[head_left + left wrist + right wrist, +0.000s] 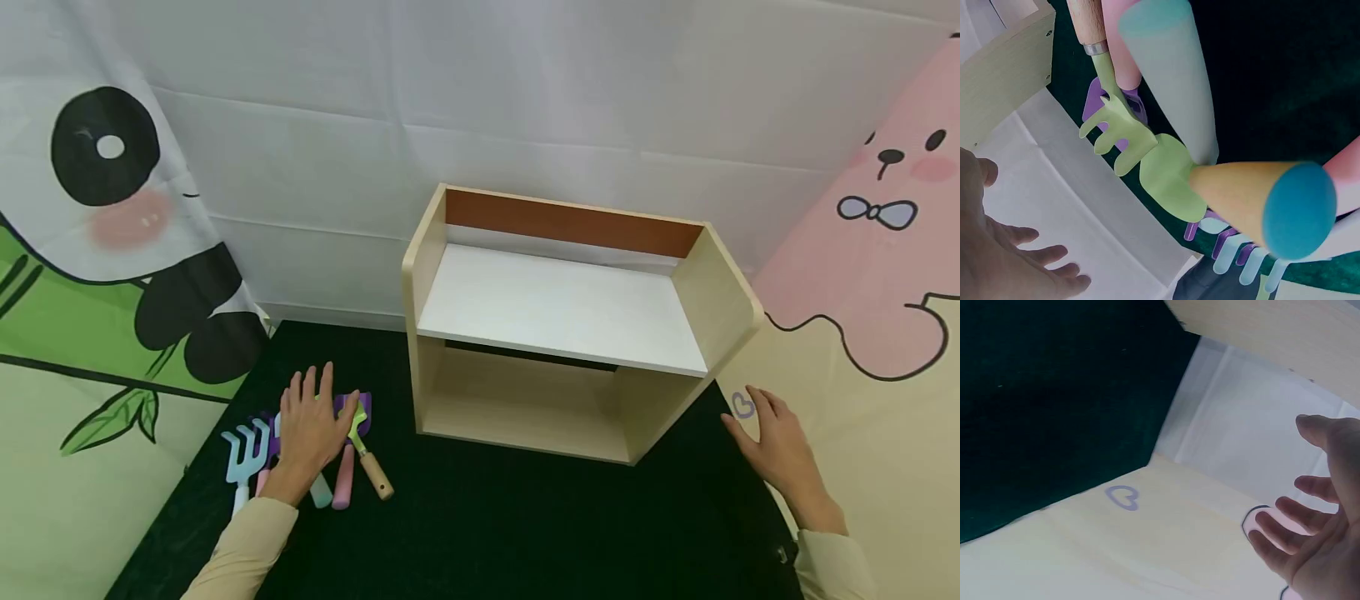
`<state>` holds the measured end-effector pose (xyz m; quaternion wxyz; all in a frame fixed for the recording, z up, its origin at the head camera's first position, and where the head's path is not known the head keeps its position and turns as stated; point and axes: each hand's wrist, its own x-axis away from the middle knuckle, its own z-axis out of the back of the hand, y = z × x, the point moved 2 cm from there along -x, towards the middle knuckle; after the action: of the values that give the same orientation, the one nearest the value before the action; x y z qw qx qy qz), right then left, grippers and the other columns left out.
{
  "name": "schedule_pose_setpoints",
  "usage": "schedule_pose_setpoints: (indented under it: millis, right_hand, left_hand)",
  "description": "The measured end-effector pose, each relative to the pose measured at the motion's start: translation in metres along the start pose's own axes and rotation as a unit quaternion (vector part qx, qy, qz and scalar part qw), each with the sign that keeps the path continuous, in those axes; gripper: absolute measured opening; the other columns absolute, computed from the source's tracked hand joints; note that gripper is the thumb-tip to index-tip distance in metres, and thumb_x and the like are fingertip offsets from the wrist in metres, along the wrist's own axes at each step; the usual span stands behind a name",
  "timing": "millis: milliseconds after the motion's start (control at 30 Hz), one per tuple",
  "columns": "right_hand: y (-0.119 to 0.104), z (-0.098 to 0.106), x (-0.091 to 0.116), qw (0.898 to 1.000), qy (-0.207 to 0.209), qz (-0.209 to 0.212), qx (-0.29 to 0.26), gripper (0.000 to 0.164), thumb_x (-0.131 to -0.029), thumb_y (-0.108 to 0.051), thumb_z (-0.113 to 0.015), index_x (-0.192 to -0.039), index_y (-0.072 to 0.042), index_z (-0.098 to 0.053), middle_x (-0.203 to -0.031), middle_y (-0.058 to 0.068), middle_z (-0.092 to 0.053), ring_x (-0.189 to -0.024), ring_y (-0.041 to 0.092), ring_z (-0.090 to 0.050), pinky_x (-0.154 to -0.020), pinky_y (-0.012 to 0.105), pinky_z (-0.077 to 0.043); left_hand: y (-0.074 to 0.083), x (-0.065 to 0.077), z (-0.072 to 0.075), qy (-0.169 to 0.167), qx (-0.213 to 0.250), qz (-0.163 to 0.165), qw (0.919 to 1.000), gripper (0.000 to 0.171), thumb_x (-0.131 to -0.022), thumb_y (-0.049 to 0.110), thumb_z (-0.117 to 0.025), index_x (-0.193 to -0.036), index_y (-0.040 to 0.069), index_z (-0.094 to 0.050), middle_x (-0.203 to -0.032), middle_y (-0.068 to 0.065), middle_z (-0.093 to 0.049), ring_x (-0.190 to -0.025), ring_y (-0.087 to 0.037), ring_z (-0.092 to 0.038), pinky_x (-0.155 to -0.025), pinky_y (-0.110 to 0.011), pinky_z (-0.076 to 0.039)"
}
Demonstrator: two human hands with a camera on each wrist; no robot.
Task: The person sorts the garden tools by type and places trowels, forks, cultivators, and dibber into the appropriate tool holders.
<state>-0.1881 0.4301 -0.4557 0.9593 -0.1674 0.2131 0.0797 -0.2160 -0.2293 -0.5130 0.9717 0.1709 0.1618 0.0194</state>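
My left hand (309, 432) is over a group of small garden tools at the table's left, fingers extended and holding nothing. In the left wrist view that hand (1007, 250) is apart from the tools. Around it lie a light blue hand rake (242, 457), a green hand fork (375, 475) with a wooden handle, and a pink handle (343, 479) beside a purple blade. A green trowel (1169, 178) and a pale teal-tipped handle (1175, 81) show in the left wrist view. My right hand (786, 450) hovers by the table's right edge, fingers loosely spread, holding nothing.
A wooden two-level shelf (562, 308) with a white middle board stands at the back of the dark green table (510, 533). Behind hangs a white cloth (375, 158). Printed cartoon cloths flank the table on the left (135, 317) and right (885, 333).
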Motion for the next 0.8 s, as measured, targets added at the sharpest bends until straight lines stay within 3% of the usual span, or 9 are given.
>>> schedule_pose_setpoints:
  millis: [133, 267, 533, 800]
  right_hand:
    - [-0.007, 0.013, -0.003, 0.999, -0.015, -0.02, -0.021, 0.057, -0.092, -0.022, -0.063, -0.134, 0.009, -0.04, -0.128, 0.038, -0.04, -0.111, 0.056, -0.039, -0.084, 0.071, -0.034]
    - [-0.015, 0.023, -0.007, 0.999, -0.026, -0.026, -0.025, 0.056, -0.093, -0.022, -0.061, -0.135, 0.008, -0.04, -0.127, 0.038, -0.041, -0.11, 0.054, -0.042, -0.082, 0.07, -0.036]
    - [-0.026, 0.037, -0.014, 0.999, -0.022, -0.022, -0.032, 0.055, -0.094, -0.025, -0.06, -0.135, 0.008, -0.042, -0.125, 0.036, -0.046, -0.101, 0.049, -0.051, -0.076, 0.063, -0.045]
    - [-0.036, 0.049, -0.022, 0.999, 0.002, -0.004, -0.037, 0.052, -0.091, -0.02, -0.065, -0.131, 0.007, -0.046, -0.123, 0.031, -0.052, -0.099, 0.045, -0.055, -0.075, 0.056, -0.048]
  left_hand:
    - [0.003, 0.004, 0.001, 0.008, 0.012, 0.01, 0.9998, 0.069, -0.095, 0.041, -0.052, -0.144, -0.002, -0.03, -0.142, -0.033, -0.032, -0.128, -0.052, -0.028, -0.104, -0.066, -0.022]
    - [0.002, 0.01, 0.0, 0.001, 0.02, 0.027, 0.9994, 0.067, -0.097, 0.043, -0.048, -0.144, -0.002, -0.031, -0.14, -0.032, -0.034, -0.125, -0.051, -0.033, -0.102, -0.065, -0.026]
    - [0.003, 0.019, -0.002, -0.03, 0.062, 0.073, 0.995, 0.068, -0.098, 0.049, -0.04, -0.145, 0.0, -0.029, -0.142, -0.031, -0.032, -0.126, -0.051, -0.031, -0.102, -0.066, -0.025]
    - [0.006, 0.03, -0.004, -0.04, 0.09, 0.091, 0.991, 0.069, -0.098, 0.052, -0.038, -0.144, 0.001, -0.031, -0.141, -0.03, -0.034, -0.125, -0.049, -0.033, -0.101, -0.066, -0.027]
